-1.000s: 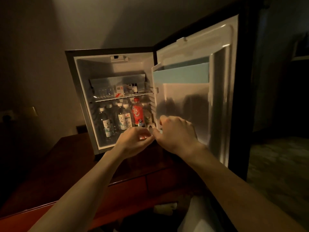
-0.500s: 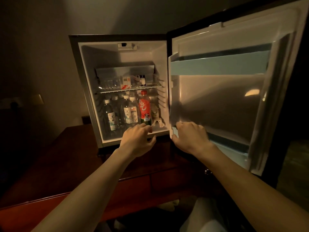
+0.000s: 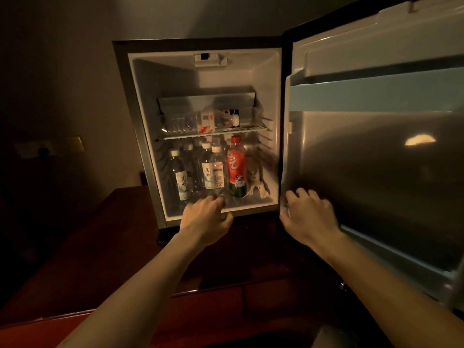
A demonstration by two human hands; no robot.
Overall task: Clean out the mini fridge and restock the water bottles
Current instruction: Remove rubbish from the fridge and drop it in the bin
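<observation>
The mini fridge (image 3: 147, 121) stands open on a dark wooden cabinet. Its door (image 3: 376, 159) is swung wide to the right. On the fridge floor stand several clear water bottles (image 3: 182, 175) with white caps, and a red-labelled drink bottle (image 3: 236, 167) to their right. My left hand (image 3: 206, 218) hovers at the fridge's bottom front lip, fingers curled, just below the bottles and holding nothing. My right hand (image 3: 310, 214) rests on the lower inner corner of the door, its fingers wrapped over the door's edge.
A wire shelf (image 3: 213, 134) carries small cartons and clear packs under a metal freezer flap. A crumpled wrapper (image 3: 256, 179) lies at the fridge's back right. The wooden cabinet top (image 3: 105, 247) stretches left and forward. The wall at left has a socket (image 3: 42, 149).
The door has swung further open to the right with my right hand on it. My hands have parted; the left has moved toward the bottles. The view has come closer to the fridge.
</observation>
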